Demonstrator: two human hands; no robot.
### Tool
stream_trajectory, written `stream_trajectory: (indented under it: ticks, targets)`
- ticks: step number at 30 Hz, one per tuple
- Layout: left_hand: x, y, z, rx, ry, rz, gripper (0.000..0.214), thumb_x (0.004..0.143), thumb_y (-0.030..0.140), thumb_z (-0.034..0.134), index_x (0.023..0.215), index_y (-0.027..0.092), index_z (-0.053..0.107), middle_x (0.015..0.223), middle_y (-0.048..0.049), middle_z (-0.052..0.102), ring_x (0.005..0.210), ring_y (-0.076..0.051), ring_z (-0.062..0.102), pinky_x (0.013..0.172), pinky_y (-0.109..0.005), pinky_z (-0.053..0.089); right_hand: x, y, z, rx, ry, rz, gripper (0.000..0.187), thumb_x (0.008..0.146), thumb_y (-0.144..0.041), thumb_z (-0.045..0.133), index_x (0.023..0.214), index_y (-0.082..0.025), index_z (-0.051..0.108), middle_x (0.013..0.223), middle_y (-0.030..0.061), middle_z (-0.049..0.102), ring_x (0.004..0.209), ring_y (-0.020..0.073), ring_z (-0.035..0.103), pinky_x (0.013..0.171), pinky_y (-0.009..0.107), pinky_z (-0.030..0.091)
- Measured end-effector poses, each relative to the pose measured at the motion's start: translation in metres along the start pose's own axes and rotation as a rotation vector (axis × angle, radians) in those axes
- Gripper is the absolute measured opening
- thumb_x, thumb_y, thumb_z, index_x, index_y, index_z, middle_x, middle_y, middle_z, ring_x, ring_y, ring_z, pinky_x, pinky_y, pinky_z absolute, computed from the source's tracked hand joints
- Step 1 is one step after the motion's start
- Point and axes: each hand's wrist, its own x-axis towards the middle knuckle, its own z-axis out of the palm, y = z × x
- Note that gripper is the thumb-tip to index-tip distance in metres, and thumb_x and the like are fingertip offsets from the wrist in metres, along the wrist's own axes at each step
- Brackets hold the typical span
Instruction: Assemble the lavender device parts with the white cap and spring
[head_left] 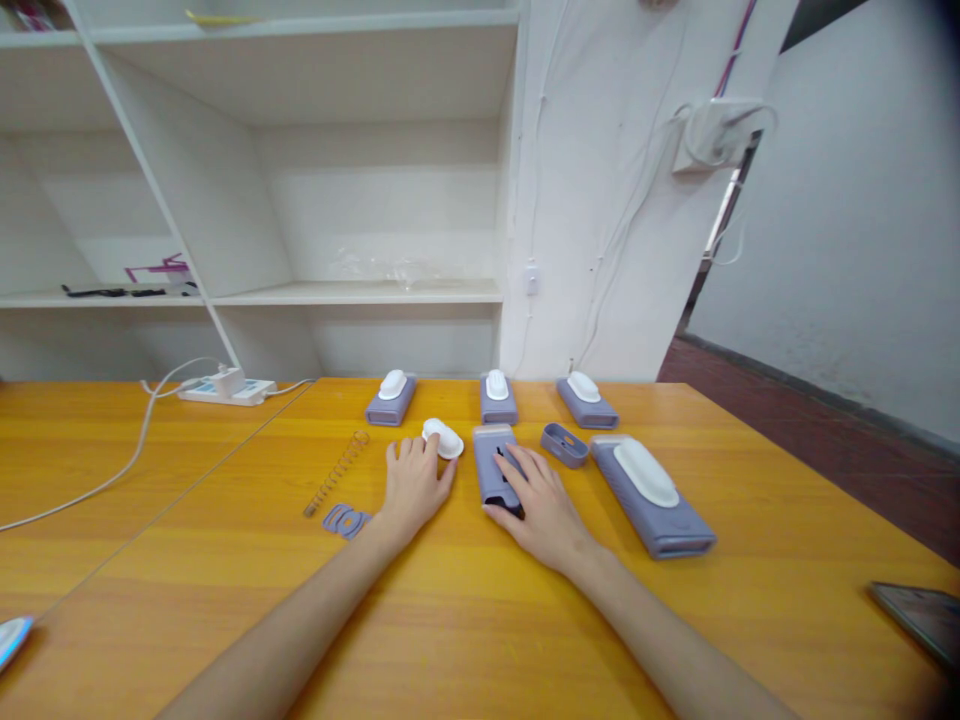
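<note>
My left hand [415,487] rests on the table with thumb and index finger against the near edge of a white oval cap [445,440]. My right hand [546,505] is around a purple-grey rectangular case [491,465], fingers over its top and thumb at its near end, where a dark opening shows. Just beyond the right hand lies a small purple-grey oval ring piece [564,445]. A larger purple-grey case [652,510] with a white oval cap [646,472] on top sits to the right.
Along the back stand three capped cases, a left one [390,408], a middle one [498,408] and a right one [589,408]. A metal spring [337,472] and flat purple rings [346,520] lie left. Beyond are a power strip [229,390] and, front right, a phone [919,615].
</note>
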Motion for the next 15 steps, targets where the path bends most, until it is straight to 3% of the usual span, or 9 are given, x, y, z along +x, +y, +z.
stream_trajectory:
  ticks: [3, 7, 15]
  targets:
    - [0.0016, 0.0023, -0.0010, -0.009, 0.039, 0.007, 0.046, 0.079, 0.052, 0.043, 0.106, 0.016, 0.052, 0.105, -0.0155, 0.053, 0.100, -0.029, 0.047, 0.091, -0.047, 0.028, 0.0002, -0.0002, -0.0004, 0.005, 0.005, -0.004, 0.059, 0.079, -0.041, 0.059, 0.132, -0.024, 0.039, 0.136, 0.0093, 0.033, 0.123, 0.0286, 0.029, 0.099, 0.047, 0.031]
    - [0.0059, 0.0011, 0.0025, -0.029, 0.028, 0.010, 0.057, 0.076, 0.057, 0.046, 0.120, 0.020, 0.042, 0.125, -0.0166, 0.039, 0.110, -0.030, 0.043, 0.090, -0.045, 0.029, 0.0001, -0.0010, -0.0011, 0.012, 0.012, -0.008, 0.057, 0.080, -0.041, 0.059, 0.131, -0.025, 0.040, 0.136, 0.0090, 0.034, 0.122, 0.0290, 0.029, 0.099, 0.047, 0.031]
    - [0.0078, 0.0000, 0.0027, -0.077, -0.083, -0.041, 0.043, 0.080, 0.056, 0.040, 0.098, 0.017, 0.047, 0.101, -0.0112, 0.053, 0.092, -0.023, 0.053, 0.079, -0.034, 0.038, -0.0003, -0.0005, -0.0010, 0.009, 0.008, -0.007, 0.056, 0.081, -0.042, 0.057, 0.131, -0.025, 0.040, 0.136, 0.0082, 0.033, 0.122, 0.0288, 0.029, 0.099, 0.047, 0.032]
